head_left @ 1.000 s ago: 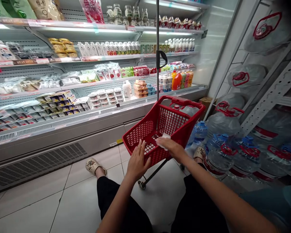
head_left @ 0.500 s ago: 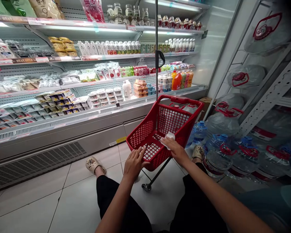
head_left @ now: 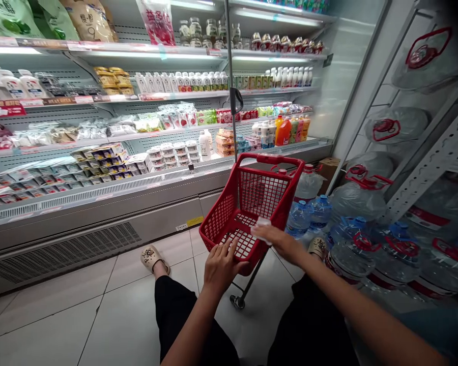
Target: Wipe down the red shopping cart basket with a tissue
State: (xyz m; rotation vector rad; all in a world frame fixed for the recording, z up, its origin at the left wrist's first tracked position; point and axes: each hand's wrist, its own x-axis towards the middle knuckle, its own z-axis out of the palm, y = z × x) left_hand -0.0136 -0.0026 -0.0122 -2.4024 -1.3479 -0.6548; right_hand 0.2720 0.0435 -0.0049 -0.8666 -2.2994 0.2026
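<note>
A small red shopping cart (head_left: 217, 216) with a latticed plastic basket stands in front of me, tipped so that its inside faces up toward me. My left hand (head_left: 221, 263) rests on the basket's near rim, fingers stretched out over the edge and thumb apart. At the right side rim, my right hand (head_left: 280, 240) presses a crumpled white cloth (head_left: 263, 222) under its fingers. Part of the cloth is hidden by the hand, and whether it is cloth or paper is hard to tell. Below the basket a dark caster wheel (head_left: 237, 302) shows.
Beyond the cart runs an open refrigerated display case (head_left: 168, 201) stocked with bottles, cups and packets. Large water bottles (head_left: 351, 249) crowd the floor and rack on the right. My feet in beige clogs (head_left: 152, 258) flank the cart on the tiled floor.
My right hand has shifted slightly along the right rim with the white cloth. The cart has turned a little, and the view has tilted up. My left hand stays on the near rim.
</note>
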